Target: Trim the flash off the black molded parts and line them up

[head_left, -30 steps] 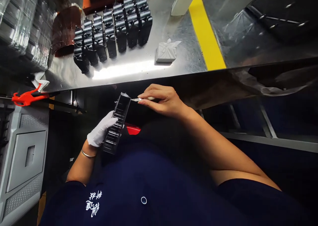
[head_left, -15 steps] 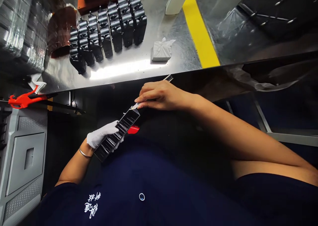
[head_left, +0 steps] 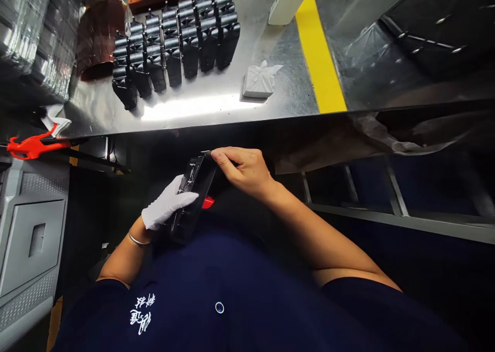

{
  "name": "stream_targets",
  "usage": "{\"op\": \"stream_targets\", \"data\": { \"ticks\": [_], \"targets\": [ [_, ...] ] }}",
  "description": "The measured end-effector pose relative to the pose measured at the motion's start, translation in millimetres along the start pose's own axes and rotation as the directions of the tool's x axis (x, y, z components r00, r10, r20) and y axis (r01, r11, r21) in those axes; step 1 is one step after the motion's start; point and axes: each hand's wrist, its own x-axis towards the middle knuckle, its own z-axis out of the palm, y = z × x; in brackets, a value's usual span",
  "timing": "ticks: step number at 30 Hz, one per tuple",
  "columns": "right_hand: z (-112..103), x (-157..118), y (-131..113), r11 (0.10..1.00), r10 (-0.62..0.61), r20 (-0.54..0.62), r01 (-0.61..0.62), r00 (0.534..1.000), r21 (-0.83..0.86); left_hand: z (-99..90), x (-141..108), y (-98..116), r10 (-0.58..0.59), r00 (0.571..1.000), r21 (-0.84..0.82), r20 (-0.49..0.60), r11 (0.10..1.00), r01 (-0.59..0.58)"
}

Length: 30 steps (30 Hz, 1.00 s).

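Observation:
My left hand [head_left: 170, 202], in a white glove, grips a long black part [head_left: 199, 187] with its thumb across the near side. The part slants up to the right, in front of my shirt and below the table edge. My bare right hand [head_left: 245, 171] is closed at the part's upper end, fingertips pressed together there. Whether these fingers hold anything besides the part's end is too small to tell. A red object [head_left: 208, 202] shows just right of the part.
On the metal table [head_left: 216, 107] stand several rows of black parts [head_left: 174, 58] and a white wrapped block [head_left: 258, 82]. A yellow stripe [head_left: 320, 58] crosses the table. A red air gun [head_left: 34, 145] hangs at the left edge, above a grey bin [head_left: 34, 244].
The black part has turned, now showing a smooth side. My right hand has moved down and rotated at its upper end; the thin stick visible behind that hand before no longer shows.

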Motion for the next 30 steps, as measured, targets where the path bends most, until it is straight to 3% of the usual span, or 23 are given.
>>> {"op": "stream_targets", "data": {
  "ticks": [9,12,14,16,18,20,22,26,30],
  "targets": [
    [-3.4,-4.0,-10.5,0.936,-0.059,0.143,0.104,0.988,-0.336,3.0,0.2,-3.5,-0.009,1.000,-0.007,-0.008,1.000,0.009],
    [-8.0,-2.9,-10.8,0.962,-0.104,0.156,0.139,0.982,-0.233,2.1,1.8,-7.1,0.020,1.000,-0.033,-0.019,0.999,-0.021],
    [-12.9,-1.4,-10.2,0.989,-0.100,0.108,0.111,0.989,-0.098,0.7,4.6,-10.4,0.071,0.991,0.008,-0.112,0.997,-0.071],
    [-19.0,0.5,-10.1,0.997,-0.074,0.031,0.075,0.997,-0.033,-1.4,7.8,-15.2,0.148,0.944,0.138,-0.295,0.984,-0.111],
    [-24.7,2.1,-10.5,0.993,-0.099,-0.012,0.098,0.995,-0.065,-4.1,10.0,-21.6,0.266,0.847,0.300,-0.461,0.945,-0.133],
    [-28.5,3.0,-11.3,0.969,-0.194,0.029,0.196,0.981,-0.147,-6.9,10.2,-28.7,0.407,0.756,0.448,-0.513,0.878,-0.169],
    [-30.2,3.3,-12.5,0.924,-0.270,0.117,0.291,0.956,-0.248,-9.7,8.7,-35.1,0.530,0.704,0.569,-0.474,0.794,-0.214],
    [-31.5,4.7,-15.0,0.827,-0.306,0.246,0.385,0.920,-0.409,-13.0,4.9,-42.7,0.648,0.674,0.703,-0.355,0.661,-0.264],
    [-34.9,7.6,-16.8,0.774,-0.392,0.306,0.491,0.868,-0.400,-11.6,4.2,-45.5,0.635,0.694,0.692,-0.341,0.669,-0.271]
  ]
}}
